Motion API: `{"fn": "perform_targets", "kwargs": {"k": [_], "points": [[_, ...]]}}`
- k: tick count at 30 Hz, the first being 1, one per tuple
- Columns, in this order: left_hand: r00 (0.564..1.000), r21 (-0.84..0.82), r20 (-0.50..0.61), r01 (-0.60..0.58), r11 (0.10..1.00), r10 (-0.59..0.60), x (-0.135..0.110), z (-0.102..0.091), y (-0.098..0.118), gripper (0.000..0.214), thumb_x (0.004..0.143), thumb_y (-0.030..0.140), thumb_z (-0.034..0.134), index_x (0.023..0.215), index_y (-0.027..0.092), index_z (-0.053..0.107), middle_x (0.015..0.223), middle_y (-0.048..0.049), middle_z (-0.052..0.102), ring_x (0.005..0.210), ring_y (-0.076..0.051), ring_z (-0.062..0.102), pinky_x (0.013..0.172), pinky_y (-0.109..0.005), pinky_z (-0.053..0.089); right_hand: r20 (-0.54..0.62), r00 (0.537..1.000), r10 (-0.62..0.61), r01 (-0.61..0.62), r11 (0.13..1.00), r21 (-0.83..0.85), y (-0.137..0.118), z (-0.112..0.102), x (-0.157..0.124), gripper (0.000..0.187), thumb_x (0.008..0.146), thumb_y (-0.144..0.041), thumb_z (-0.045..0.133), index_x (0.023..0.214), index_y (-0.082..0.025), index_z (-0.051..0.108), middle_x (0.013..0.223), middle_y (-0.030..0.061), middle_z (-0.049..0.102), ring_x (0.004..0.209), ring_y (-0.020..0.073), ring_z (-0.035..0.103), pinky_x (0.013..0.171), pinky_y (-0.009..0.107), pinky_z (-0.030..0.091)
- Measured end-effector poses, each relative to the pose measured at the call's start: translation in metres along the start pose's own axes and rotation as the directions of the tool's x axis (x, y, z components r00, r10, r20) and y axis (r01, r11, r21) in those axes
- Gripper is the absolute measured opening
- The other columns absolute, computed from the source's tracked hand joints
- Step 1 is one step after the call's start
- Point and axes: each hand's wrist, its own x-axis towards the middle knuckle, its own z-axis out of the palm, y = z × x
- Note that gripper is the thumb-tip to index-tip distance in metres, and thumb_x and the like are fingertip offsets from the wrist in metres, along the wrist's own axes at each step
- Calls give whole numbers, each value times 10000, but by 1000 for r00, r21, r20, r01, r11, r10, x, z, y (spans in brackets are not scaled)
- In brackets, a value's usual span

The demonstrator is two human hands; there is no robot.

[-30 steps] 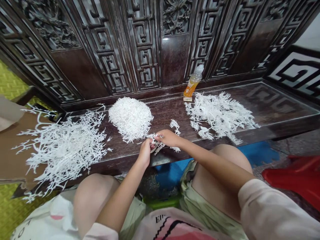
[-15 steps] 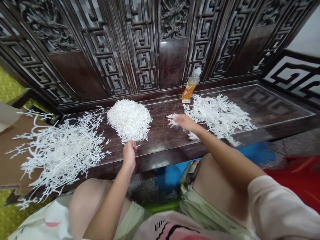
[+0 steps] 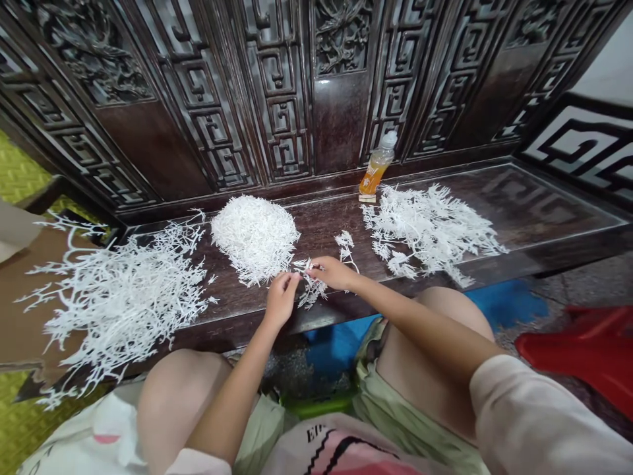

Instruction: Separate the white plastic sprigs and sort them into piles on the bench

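Observation:
My left hand [image 3: 279, 298] and my right hand [image 3: 335, 272] meet over the front of a dark wooden bench [image 3: 534, 204], both pinching one white branched plastic sprig [image 3: 311, 287]. Just behind the left hand lies a dense mound of small white pieces [image 3: 254, 236]. To the right of my right hand spreads a pile of white branched sprigs [image 3: 430, 227]. A looser heap of bare white stems [image 3: 119, 297] covers the bench's left end.
An orange drink bottle [image 3: 376, 168] stands against the carved wooden backrest [image 3: 297, 86]. A brown cardboard sheet [image 3: 20, 310] lies at the far left. A red plastic object [image 3: 583, 356] sits on the floor at right, blue matting [image 3: 504, 303] under the bench.
My right hand reached to the right pile, took a sprig and came back to the middle. My left hand dropped toward the mound, then rose to grip the new sprig.

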Motion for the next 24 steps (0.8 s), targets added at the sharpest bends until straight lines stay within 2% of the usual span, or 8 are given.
{"fn": "perform_targets", "kwargs": {"k": [5, 9, 15, 20, 24], "points": [[990, -250, 45, 137, 959, -130, -8, 13, 3, 294, 703, 447, 524, 775, 163, 559, 701, 1, 549, 659, -119, 485, 648, -228, 364, -96, 994, -52, 51, 999, -9, -1, 11, 0, 232, 775, -280, 476, 622, -124, 555, 607, -7, 514, 612, 97, 434, 594, 204, 315], [985, -354, 53, 171, 919, -163, -9, 16, 2, 284, 687, 424, 545, 775, 154, 544, 689, 10, 530, 627, -100, 460, 627, -216, 354, -151, 986, -74, 85, 994, 68, -1, 17, 0, 211, 749, -296, 524, 641, -126, 585, 668, 10, 531, 683, 113, 472, 649, 209, 341], [972, -428, 45, 229, 874, -233, -8, 15, 5, 185, 680, 344, 525, 660, 161, 519, 602, 35, 475, 591, -90, 427, 597, -204, 332, -111, 993, -47, 61, 990, 128, -1, 18, 1, 228, 781, -291, 484, 681, -117, 591, 670, 4, 563, 662, 105, 490, 634, 196, 344], [958, -434, -9, 255, 864, -287, -8, 14, 7, 115, 674, 247, 432, 585, 178, 458, 518, 46, 396, 535, -90, 381, 540, -201, 293, -93, 995, -36, 30, 998, -60, -8, 14, -2, 200, 791, -223, 467, 682, -122, 601, 667, 18, 595, 652, 107, 501, 619, 191, 318], [954, -424, -81, 228, 877, -288, -8, 19, 9, 125, 663, 243, 398, 555, 183, 420, 499, 43, 338, 500, -92, 336, 496, -209, 256, -73, 995, -62, 47, 980, -191, -11, 18, -2, 188, 792, -182, 451, 691, -131, 602, 669, 24, 600, 636, 107, 502, 593, 191, 305]]}}
